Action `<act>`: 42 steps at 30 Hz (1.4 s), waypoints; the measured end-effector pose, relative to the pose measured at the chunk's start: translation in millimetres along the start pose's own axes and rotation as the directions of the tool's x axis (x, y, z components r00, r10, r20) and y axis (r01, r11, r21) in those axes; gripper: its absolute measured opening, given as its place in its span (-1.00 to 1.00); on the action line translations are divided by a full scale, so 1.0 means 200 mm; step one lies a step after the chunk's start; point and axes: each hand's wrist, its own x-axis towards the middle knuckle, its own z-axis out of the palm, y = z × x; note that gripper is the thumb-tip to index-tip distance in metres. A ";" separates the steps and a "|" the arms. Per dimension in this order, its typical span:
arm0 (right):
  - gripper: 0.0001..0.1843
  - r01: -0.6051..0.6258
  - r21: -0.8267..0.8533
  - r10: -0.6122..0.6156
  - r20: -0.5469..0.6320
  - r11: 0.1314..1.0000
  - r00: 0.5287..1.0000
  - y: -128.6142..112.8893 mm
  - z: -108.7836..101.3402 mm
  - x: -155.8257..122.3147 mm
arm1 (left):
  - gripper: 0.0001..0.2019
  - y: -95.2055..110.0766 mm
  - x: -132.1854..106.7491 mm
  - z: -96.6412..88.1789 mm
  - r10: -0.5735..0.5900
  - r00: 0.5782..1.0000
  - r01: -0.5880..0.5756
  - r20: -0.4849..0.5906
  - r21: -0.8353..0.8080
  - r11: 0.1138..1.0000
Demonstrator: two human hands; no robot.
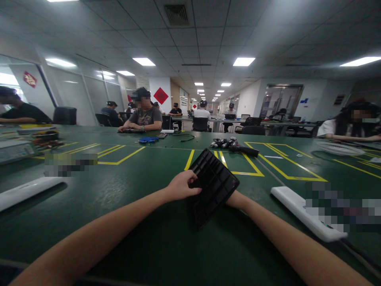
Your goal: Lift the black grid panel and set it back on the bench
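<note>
A black ribbed plastic panel point(212, 186) is held tilted just above the green table point(143, 222), its grid of ribs facing me. My left hand point(181, 186) is closed on the panel's left edge, thumb on the ribbed face. My right hand point(235, 198) is almost wholly hidden behind the panel's right side; only the wrist shows, and it appears to support the panel from behind.
A white bar-shaped part point(300, 208) lies right of the panel, another white bar point(26, 190) at far left. Black cable parts and a black handled tool point(232, 145) lie beyond, inside yellow floor-tape-like markings. Several seated people work across the table and at its sides.
</note>
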 end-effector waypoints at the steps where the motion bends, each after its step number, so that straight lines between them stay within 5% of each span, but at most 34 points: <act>1: -0.54 -0.028 -0.016 0.028 -0.017 0.999 0.999 0.03 -0.02 0.00 | -0.69 -0.02 0.01 -0.02 -0.018 0.999 0.020 -0.037 0.038 0.999; 4: -0.54 -0.267 -0.188 0.253 -0.092 0.945 0.963 0.14 -0.12 -0.01 | -0.67 -0.15 0.04 -0.14 -0.190 0.969 0.216 -0.159 0.164 0.962; 7: -0.55 -0.506 -0.480 0.456 -0.227 0.717 0.860 0.25 -0.26 -0.05 | -0.58 -0.33 0.03 -0.31 -0.454 0.855 0.516 -0.252 0.306 0.800; 11: -0.57 -0.603 -0.658 0.556 -0.321 0.451 0.766 0.35 -0.38 -0.12 | -0.47 -0.56 -0.03 -0.47 -0.683 0.664 0.740 -0.304 0.403 0.539; 15: -0.60 -0.612 -0.702 0.594 -0.331 0.364 0.733 0.39 -0.39 -0.16 | -0.41 -0.66 -0.08 -0.50 -0.766 0.574 0.803 -0.290 0.384 0.456; 18: -0.57 -0.607 -0.724 0.564 -0.365 0.329 0.741 0.38 -0.38 -0.15 | -0.42 -0.65 -0.07 -0.49 -0.708 0.623 0.771 -0.333 0.415 0.484; 22: -0.48 -0.581 -0.714 0.473 -0.386 0.391 0.792 0.29 -0.33 -0.09 | -0.63 -0.54 -0.02 -0.39 -0.411 0.825 0.557 -0.388 0.435 0.707; 25: -0.44 -0.504 -0.663 0.451 -0.269 0.554 0.851 0.16 -0.21 -0.03 | -0.59 -0.38 0.01 -0.21 -0.212 0.948 0.280 -0.236 0.305 0.910; 27: -0.41 -0.434 -0.613 0.443 -0.148 0.661 0.884 0.06 -0.10 -0.01 | -0.55 -0.27 0.01 -0.07 -0.089 0.993 0.104 -0.077 0.231 0.967; 30: -0.31 -0.312 -0.557 0.418 0.071 0.770 0.906 -0.05 0.05 0.00 | -0.59 -0.17 0.00 0.06 -0.006 0.997 -0.007 0.071 0.181 0.983; 34: -0.29 -0.254 -0.495 0.391 0.196 0.831 0.899 -0.09 0.12 -0.02 | -0.70 -0.16 -0.01 0.08 0.000 0.996 -0.013 0.090 0.148 0.989; 39: -0.43 -0.214 -0.537 0.328 0.124 0.816 0.937 -0.02 -0.01 0.00 | -0.70 -0.21 -0.01 0.03 -0.098 0.975 0.111 -0.202 0.055 0.992; 42: -0.49 -0.329 -0.718 0.360 -0.116 0.614 0.926 0.08 -0.15 -0.02 | -0.65 -0.21 -0.01 0.01 -0.212 0.955 0.230 -0.207 0.066 0.971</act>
